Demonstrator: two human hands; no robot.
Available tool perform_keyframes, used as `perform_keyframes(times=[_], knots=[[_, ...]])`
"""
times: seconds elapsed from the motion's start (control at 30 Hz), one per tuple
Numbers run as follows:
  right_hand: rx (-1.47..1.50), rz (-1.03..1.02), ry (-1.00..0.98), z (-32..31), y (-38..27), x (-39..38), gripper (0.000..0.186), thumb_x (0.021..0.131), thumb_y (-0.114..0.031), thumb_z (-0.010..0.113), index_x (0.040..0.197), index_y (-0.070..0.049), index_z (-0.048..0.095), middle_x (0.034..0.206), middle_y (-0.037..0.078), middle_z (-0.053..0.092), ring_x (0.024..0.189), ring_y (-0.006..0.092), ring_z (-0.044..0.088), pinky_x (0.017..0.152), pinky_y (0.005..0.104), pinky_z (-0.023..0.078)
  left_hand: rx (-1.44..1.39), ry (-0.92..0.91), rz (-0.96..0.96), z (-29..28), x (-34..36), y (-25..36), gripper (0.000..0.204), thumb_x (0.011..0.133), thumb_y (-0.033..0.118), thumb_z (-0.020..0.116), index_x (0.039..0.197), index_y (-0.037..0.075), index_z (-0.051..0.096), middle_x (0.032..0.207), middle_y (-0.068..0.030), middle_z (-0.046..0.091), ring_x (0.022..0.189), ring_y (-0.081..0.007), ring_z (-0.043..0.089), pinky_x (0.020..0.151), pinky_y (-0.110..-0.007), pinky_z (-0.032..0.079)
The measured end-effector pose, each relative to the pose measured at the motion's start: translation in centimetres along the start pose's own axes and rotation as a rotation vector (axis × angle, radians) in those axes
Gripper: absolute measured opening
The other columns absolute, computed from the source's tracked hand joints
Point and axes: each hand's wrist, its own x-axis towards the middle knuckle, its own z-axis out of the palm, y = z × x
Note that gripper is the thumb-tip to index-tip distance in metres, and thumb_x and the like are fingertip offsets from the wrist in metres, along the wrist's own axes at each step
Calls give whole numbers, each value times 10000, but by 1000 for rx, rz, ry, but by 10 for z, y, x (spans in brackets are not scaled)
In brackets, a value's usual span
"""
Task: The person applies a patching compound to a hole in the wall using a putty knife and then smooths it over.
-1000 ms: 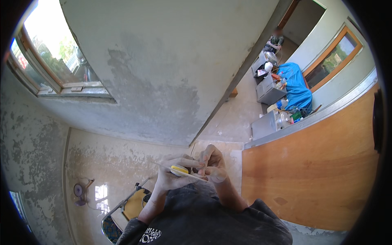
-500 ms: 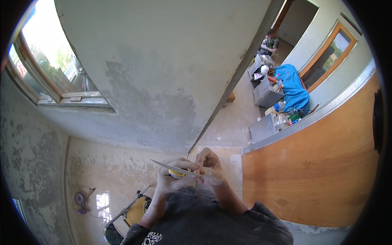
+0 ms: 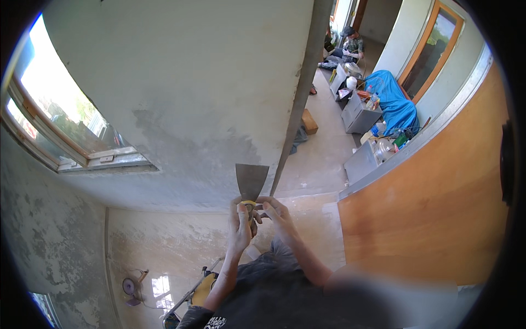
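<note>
A putty knife (image 3: 252, 183) with a wide, flat grey blade and a partly yellow handle stands upright before me, blade pointing up. My left hand (image 3: 239, 226) is closed around its handle, thumb along the front. From the other side, my right hand (image 3: 278, 215) has its fingers bent and pressed against the handle just below the blade. Both hands are dusted with pale powder. Fingers cover most of the handle.
Ahead rises a patchy plastered wall (image 3: 192, 98), its edge ending at a passage. A wooden door panel (image 3: 422, 203) stands on my right. Grey boxes (image 3: 361, 116) and a blue tarp (image 3: 392, 98) line the passage, where a person (image 3: 350, 46) sits. A fan (image 3: 130, 286) is at lower left.
The putty knife has turned from lying sideways, blade to the left, to standing blade up. My right hand has gone from above the tool to its handle. The view has shifted slightly.
</note>
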Motion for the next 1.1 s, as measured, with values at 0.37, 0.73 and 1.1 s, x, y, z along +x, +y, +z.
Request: perform_keyframes(times=[0.37,0.73,1.1], knots=[[-82,9,-77,-3,35,28,251,926,-215,475,1017,2,563,702,7,535,603,66,490,529,217,407,312,130,56,0,19,-38,335,967,282,359,1176,21,379,751,-65,544,588,-72,471,514,-219,400],[-195,-11,391,-3,47,23,200,884,-176,518,911,23,521,634,84,535,562,106,507,536,287,420,312,-44,-129,-37,24,-59,425,962,306,350,1248,-8,341,1043,-159,546,841,-190,580,707,-288,470],[-387,-174,744,92,70,42,473,907,-128,397,1357,-30,294,766,132,563,657,264,573,618,352,454,542,-427,76,-93,102,-12,406,919,261,480,1214,-9,409,1089,-165,555,981,-231,556,833,-341,442]])
